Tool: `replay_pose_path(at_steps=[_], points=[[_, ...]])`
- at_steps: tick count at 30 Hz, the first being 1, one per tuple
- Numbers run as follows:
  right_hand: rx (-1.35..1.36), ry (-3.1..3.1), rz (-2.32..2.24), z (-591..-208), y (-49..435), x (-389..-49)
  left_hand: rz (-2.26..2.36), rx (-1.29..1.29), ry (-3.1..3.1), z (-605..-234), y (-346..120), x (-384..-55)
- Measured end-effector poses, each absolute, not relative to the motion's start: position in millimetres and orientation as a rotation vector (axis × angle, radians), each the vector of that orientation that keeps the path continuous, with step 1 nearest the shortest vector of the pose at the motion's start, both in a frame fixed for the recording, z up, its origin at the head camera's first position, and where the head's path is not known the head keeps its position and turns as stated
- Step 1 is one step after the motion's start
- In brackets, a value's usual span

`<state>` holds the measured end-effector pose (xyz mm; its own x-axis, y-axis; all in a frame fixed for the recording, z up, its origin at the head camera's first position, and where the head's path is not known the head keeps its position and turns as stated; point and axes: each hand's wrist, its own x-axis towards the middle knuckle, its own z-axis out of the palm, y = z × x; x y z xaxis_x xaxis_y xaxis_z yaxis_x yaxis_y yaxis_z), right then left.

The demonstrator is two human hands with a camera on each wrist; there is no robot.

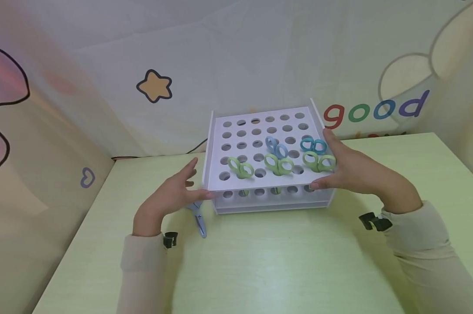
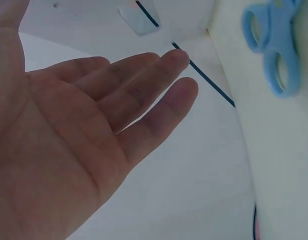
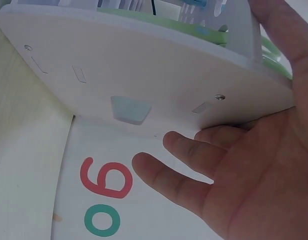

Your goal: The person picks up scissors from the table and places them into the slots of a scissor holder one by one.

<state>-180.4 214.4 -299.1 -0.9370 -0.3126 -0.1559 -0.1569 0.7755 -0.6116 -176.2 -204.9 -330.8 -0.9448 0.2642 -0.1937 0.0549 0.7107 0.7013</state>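
Note:
A white scissors rack (image 1: pixel 268 183) with rows of round holes stands on the table near the back wall. Handles up, three light green scissors (image 1: pixel 279 165), a teal pair (image 1: pixel 314 144) and a light blue pair (image 1: pixel 276 150) are slotted into it. My right hand (image 1: pixel 352 170) grips the front right corner, thumb at the front edge, fingers along the side panel (image 3: pixel 159 85). My left hand (image 1: pixel 175 192) is beside the front left corner, its thumb tip at the rack and its fingers spread. Beneath it, loose light blue scissors (image 2: pixel 271 40) lie on the table, partly hidden in the head view.
The pale yellow-green table (image 1: pixel 275 253) reaches toward me in front of the rack. A printed cloth wall (image 1: pixel 236 56) rises close behind, and another stands to the left. A thin dark cord (image 1: pixel 197 146) runs at the table's back edge, left of the rack.

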Motion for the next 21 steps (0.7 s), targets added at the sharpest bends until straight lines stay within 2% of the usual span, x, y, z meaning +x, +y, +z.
replay_pose_path(at_steps=[11, 21], points=[[-0.381, 2.718, -0.918, -298, 214, -180, 0.901, 0.141, 2.705, -356, -254, -183], [-0.368, 2.709, -0.931, -299, 214, -180, 0.717, 0.209, 2.664, -372, -247, -184]])
